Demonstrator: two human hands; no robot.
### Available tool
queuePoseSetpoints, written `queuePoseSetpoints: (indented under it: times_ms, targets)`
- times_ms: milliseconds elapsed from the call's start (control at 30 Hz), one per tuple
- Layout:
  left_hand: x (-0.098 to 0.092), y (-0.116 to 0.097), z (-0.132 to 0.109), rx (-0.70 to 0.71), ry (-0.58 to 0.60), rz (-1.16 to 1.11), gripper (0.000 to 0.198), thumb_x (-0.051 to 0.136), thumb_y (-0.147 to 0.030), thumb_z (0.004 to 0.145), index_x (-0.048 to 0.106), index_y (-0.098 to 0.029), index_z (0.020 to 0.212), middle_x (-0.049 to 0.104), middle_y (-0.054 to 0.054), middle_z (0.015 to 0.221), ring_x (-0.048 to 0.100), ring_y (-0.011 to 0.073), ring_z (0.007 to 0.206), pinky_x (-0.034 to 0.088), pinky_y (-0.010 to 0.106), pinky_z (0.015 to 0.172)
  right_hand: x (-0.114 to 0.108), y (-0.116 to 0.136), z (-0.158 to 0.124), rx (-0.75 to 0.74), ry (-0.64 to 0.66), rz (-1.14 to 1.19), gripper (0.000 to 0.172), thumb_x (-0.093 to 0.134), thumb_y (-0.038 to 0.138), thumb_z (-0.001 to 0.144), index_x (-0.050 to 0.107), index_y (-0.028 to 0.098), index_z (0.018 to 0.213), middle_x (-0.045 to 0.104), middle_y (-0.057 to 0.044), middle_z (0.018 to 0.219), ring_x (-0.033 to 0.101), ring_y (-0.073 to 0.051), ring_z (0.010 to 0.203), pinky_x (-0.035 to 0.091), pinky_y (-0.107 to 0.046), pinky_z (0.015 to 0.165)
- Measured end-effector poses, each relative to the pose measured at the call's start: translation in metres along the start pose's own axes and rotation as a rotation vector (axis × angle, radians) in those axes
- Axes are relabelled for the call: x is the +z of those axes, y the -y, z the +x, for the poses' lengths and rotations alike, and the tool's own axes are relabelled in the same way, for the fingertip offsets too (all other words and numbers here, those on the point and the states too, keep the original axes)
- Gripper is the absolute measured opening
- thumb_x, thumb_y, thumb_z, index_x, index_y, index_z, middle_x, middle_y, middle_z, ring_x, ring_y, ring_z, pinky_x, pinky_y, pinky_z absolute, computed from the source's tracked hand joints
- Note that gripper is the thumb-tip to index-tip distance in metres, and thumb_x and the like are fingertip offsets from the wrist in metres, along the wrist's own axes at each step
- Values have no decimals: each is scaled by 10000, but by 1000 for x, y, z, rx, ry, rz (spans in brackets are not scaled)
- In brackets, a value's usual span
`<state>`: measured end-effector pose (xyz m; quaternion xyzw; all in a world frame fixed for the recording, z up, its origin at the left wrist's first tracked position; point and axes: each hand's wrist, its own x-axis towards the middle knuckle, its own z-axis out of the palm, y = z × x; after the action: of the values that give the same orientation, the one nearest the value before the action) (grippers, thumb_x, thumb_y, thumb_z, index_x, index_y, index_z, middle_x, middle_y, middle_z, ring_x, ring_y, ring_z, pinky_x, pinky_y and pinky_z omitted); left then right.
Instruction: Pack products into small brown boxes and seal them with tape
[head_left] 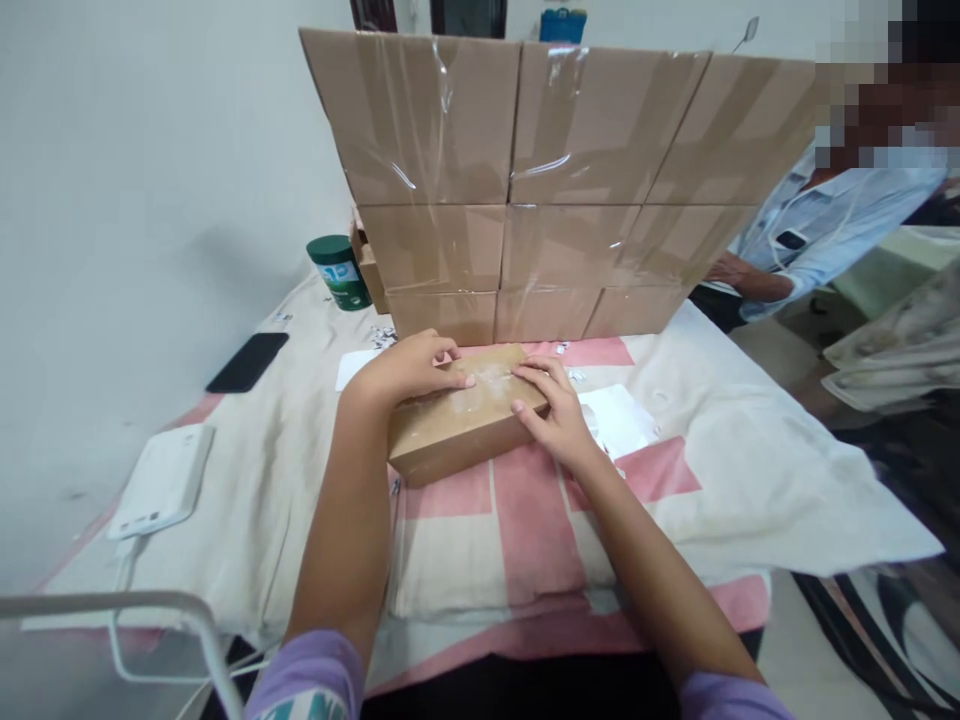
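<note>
A small brown cardboard box (pixel 457 435) lies in front of me on the cloth-covered table, with shiny clear tape across its top. My left hand (pixel 416 370) rests over the box's far left part, fingers curled and thumb lying on the top face. At the right end, my right hand (pixel 551 405) grips the box, thumb on the near side of the top and fingers bent over the far side. What lies under the left fingertips is hard to make out.
Behind the box rises a wall of several taped cartons (pixel 442 245). A green tub (pixel 339 272), a black phone (pixel 247 362) and a white power device (pixel 163 480) with a cable lie to the left. White paper (pixel 619 420) lies right. A person (pixel 810 240) stands beyond the table's right edge.
</note>
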<state>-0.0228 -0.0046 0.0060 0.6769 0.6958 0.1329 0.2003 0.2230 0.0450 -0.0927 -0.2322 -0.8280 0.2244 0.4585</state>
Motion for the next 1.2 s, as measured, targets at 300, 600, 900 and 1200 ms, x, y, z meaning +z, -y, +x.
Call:
queuePoseSetpoints:
  times_ms: [300, 600, 900, 1200]
  targets:
    - [3, 0, 6, -32, 0, -73, 353, 514, -520, 905, 714, -245, 996, 741, 18, 969, 645, 199, 803, 440, 281, 701, -1, 3, 0, 34, 13, 13, 344, 628, 410, 953, 637, 252, 1258, 564, -132, 1310, 556, -299, 1285, 460, -548, 1128]
    - [3, -1, 4, -43, 8, -84, 330, 515, -504, 907, 707, -250, 994, 734, 8, 924, 639, 188, 753, 440, 278, 675, -1, 1, -1, 37, 14, 24, 347, 633, 417, 956, 635, 255, 1263, 561, -126, 1319, 553, -292, 1290, 461, -535, 1131]
    - [3, 1, 5, -71, 15, -87, 324, 543, -527, 894, 710, -271, 1000, 738, 5, 926, 646, 202, 767, 441, 279, 646, -23, -8, 7, 34, -3, 41, 459, 617, 506, 957, 593, 261, 1344, 590, -121, 1353, 631, -279, 1183, 535, -482, 1029]
    - [-10, -17, -29, -129, -116, 77, 311, 532, -492, 911, 701, -308, 1096, 727, -14, 1070, 643, 222, 919, 446, 299, 748, -63, -125, -14, 576, -38, -472, 416, 632, 223, 855, 709, 223, 1265, 612, -168, 1343, 463, -445, 1286, 317, -769, 1047]
